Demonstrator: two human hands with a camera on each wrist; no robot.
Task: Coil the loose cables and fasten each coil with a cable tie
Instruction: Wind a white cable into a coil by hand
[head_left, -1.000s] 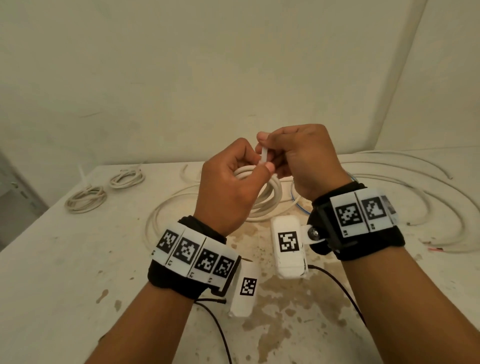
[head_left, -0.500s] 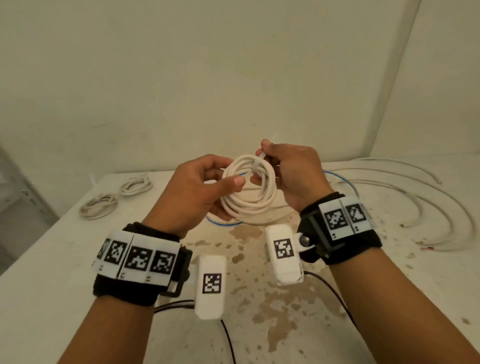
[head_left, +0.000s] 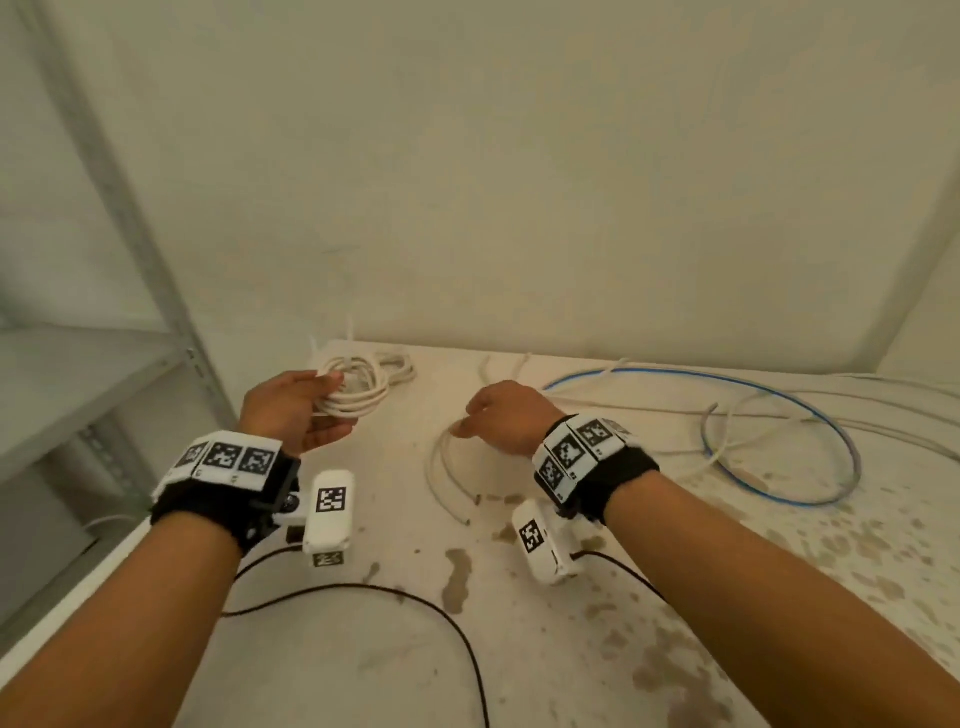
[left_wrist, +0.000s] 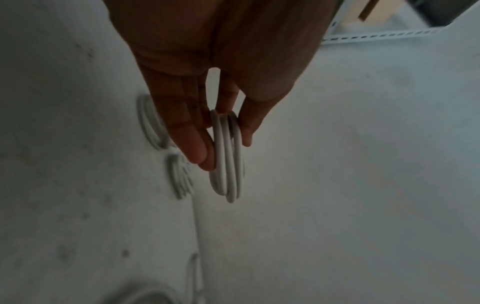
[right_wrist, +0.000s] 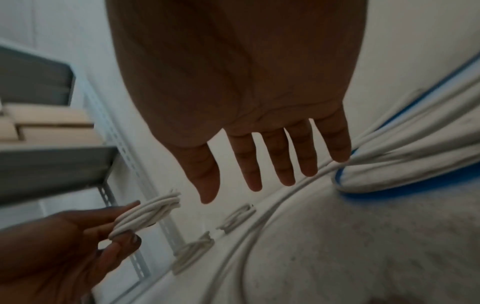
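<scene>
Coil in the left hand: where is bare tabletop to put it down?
The coil has bare table just right of it, before the loose white cable. The far-left corner holds finished coils; the right side is crowded with blue cable loops.

white coil (head_left: 349, 399) | pinched above table's far-left (beside two laid coils (head_left: 387, 366)) | loose cables (head_left: 727, 415) sprawled right

On the table (head_left: 519, 649), two cable coils (head_left: 384, 366) lie at the far left corner; loose cables (head_left: 727, 410) sprawl to the right; a metal shelf (head_left: 78, 374) stands left of the table.
</scene>
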